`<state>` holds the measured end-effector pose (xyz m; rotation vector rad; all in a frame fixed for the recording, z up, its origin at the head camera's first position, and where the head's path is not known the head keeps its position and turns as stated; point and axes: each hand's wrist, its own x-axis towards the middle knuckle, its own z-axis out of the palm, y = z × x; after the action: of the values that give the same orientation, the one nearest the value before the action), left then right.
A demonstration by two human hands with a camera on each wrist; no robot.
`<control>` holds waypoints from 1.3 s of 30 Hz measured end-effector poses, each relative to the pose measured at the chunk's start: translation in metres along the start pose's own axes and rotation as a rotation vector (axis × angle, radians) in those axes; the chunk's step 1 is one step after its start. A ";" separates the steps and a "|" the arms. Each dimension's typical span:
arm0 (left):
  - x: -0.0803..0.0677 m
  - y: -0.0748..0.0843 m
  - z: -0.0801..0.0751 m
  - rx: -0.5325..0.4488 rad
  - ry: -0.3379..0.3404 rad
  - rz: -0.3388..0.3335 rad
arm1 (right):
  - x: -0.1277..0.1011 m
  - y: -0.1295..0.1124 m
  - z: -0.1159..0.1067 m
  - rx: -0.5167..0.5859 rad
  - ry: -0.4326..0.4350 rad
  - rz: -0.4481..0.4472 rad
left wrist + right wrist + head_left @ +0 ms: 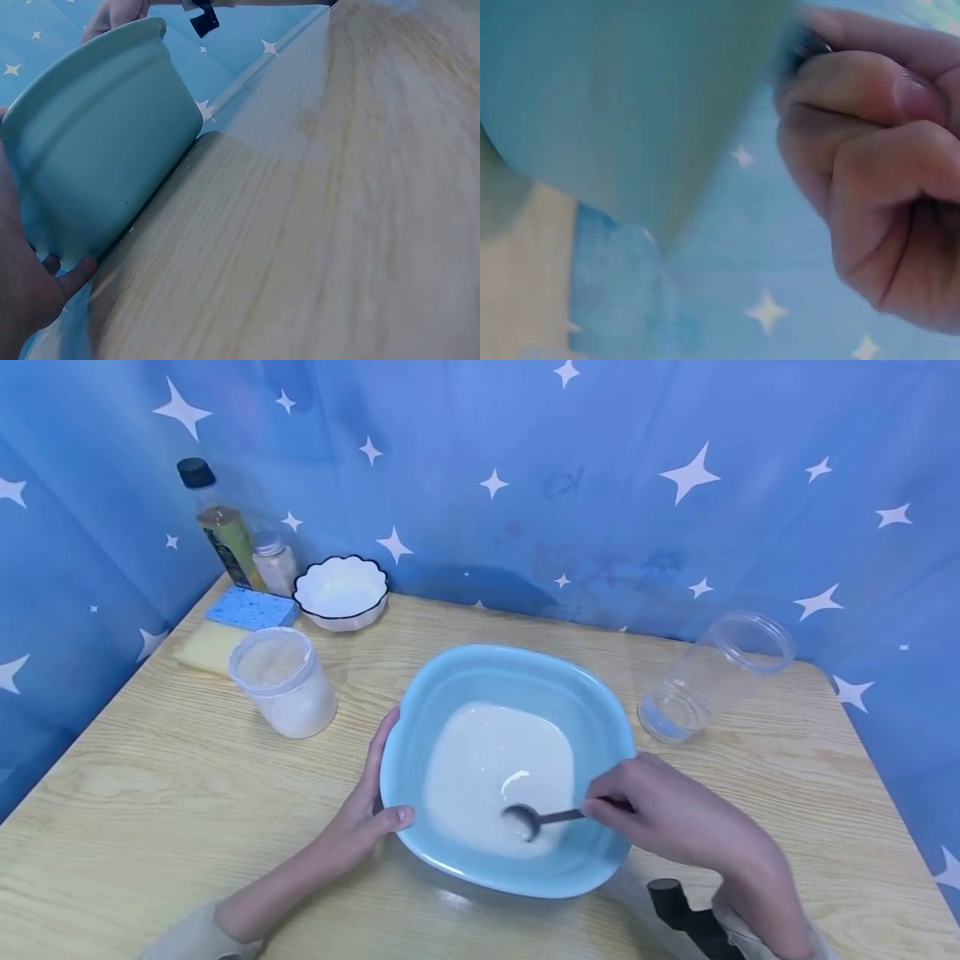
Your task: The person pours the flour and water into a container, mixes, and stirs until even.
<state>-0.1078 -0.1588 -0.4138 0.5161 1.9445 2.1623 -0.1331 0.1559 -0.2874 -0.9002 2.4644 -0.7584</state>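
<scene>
A light blue basin [480, 681] stands on the wooden table with a pool of white liquid [480, 760] in its bottom. My left hand [363, 818] holds the basin's left side, thumb over the rim and fingers along the outer wall. In the left wrist view, that hand [30, 292] lies against the basin's outside [105, 142]. A dark spoon [558, 817] is gripped by my right hand [667, 810] above the right rim. Its bowl dips into the liquid near the front. The right wrist view has the curled fingers of the right hand [877, 142] beside the basin wall [615, 97].
Left of the basin stands a clear jar of white powder [292, 693]. Behind it are sponges [253, 608], an oil bottle [228, 539], a small lidded jar [275, 567] and a scalloped white bowl [341, 589]. A clear plastic container [697, 685] stands at the right.
</scene>
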 end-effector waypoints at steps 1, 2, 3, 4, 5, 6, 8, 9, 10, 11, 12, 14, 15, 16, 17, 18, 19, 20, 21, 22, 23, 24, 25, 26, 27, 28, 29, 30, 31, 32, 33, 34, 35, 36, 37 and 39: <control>0.000 0.000 0.000 -0.001 0.000 0.001 | -0.004 0.001 -0.003 -0.021 -0.001 0.012; 0.000 0.000 0.000 0.000 0.002 0.000 | -0.008 0.001 -0.006 -0.045 0.009 0.030; 0.000 0.000 0.000 0.002 0.003 0.000 | -0.011 0.002 -0.008 -0.081 0.031 0.056; 0.000 0.000 0.000 0.006 0.004 0.001 | -0.012 0.003 -0.009 -0.117 0.059 0.084; -0.001 0.000 0.000 0.003 0.004 0.001 | -0.012 0.003 -0.010 -0.154 0.094 0.111; -0.001 0.000 0.000 0.000 0.004 0.001 | -0.012 0.004 -0.010 -0.190 0.131 0.132; -0.001 0.000 0.000 -0.006 0.004 -0.001 | -0.007 0.003 -0.009 -0.248 0.205 0.171; -0.001 0.001 0.000 -0.005 0.005 -0.002 | -0.004 0.002 -0.008 -0.267 0.238 0.188; -0.002 0.001 0.000 -0.009 0.005 -0.003 | 0.000 0.001 -0.007 -0.280 0.268 0.200; -0.002 0.001 0.000 -0.012 0.005 -0.005 | 0.004 0.001 -0.006 -0.289 0.294 0.208; -0.001 0.001 0.000 -0.011 0.002 -0.004 | 0.009 0.001 -0.005 -0.296 0.318 0.217; -0.001 0.000 0.000 -0.008 -0.003 -0.008 | 0.020 0.001 -0.002 -0.298 0.354 0.222; 0.000 0.000 0.000 -0.007 -0.006 -0.007 | 0.025 0.001 -0.001 -0.297 0.365 0.219; 0.000 0.000 0.000 -0.007 -0.009 -0.007 | 0.031 0.002 0.001 -0.294 0.372 0.209; 0.001 0.000 0.000 -0.003 -0.011 -0.006 | 0.036 0.002 0.002 -0.289 0.375 0.197; 0.002 0.000 -0.001 0.000 -0.014 -0.001 | 0.042 0.002 0.004 -0.283 0.374 0.175; 0.002 0.000 -0.001 0.004 -0.013 0.002 | 0.048 0.001 0.006 -0.274 0.370 0.149; 0.002 -0.001 -0.001 0.004 -0.013 0.009 | 0.053 0.000 0.009 -0.266 0.361 0.118; 0.002 -0.001 -0.002 0.003 -0.012 0.017 | 0.059 -0.001 0.011 -0.255 0.346 0.088; 0.002 -0.001 -0.002 0.000 -0.013 0.024 | 0.063 -0.003 0.014 -0.237 0.322 0.058; 0.002 -0.001 -0.003 -0.005 -0.016 0.032 | 0.067 -0.005 0.017 -0.220 0.297 0.029; 0.002 -0.001 -0.003 -0.011 -0.020 0.039 | 0.070 -0.008 0.019 -0.205 0.269 0.008; 0.001 -0.002 -0.003 -0.012 -0.024 0.044 | 0.071 -0.010 0.022 -0.190 0.243 -0.006; 0.001 -0.002 -0.003 -0.015 -0.030 0.048 | 0.072 -0.012 0.024 -0.177 0.219 -0.017; 0.001 -0.002 -0.003 -0.014 -0.034 0.050 | 0.071 -0.013 0.025 -0.167 0.193 -0.024; 0.001 -0.002 -0.003 -0.012 -0.038 0.052 | 0.069 -0.015 0.026 -0.155 0.168 -0.035; 0.001 -0.002 -0.003 -0.008 -0.039 0.052 | 0.067 -0.016 0.027 -0.143 0.145 -0.050; 0.001 -0.002 -0.003 -0.003 -0.038 0.053 | 0.065 -0.017 0.027 -0.127 0.120 -0.064; 0.002 -0.002 -0.003 0.004 -0.033 0.052 | 0.062 -0.018 0.027 -0.106 0.094 -0.082; 0.002 -0.002 -0.003 0.008 -0.027 0.050 | 0.059 -0.018 0.026 -0.083 0.067 -0.100; 0.002 -0.002 -0.003 0.011 -0.021 0.046 | 0.056 -0.018 0.025 -0.056 0.039 -0.114; 0.002 -0.001 -0.003 0.014 -0.015 0.043 | 0.053 -0.019 0.024 -0.028 0.012 -0.122; 0.002 -0.001 -0.003 0.015 -0.011 0.041 | 0.050 -0.019 0.024 0.000 -0.011 -0.124; 0.002 -0.001 -0.003 0.015 -0.009 0.040 | 0.047 -0.018 0.023 0.027 -0.028 -0.119; 0.002 -0.001 -0.003 0.013 -0.007 0.038 | 0.044 -0.018 0.023 0.053 -0.041 -0.114; 0.001 -0.001 -0.002 0.008 -0.010 0.040 | 0.036 -0.017 0.024 0.110 -0.058 -0.103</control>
<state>-0.1098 -0.1606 -0.4152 0.5708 1.9544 2.1718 -0.1381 0.1123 -0.3020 -0.9998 2.3164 -0.8809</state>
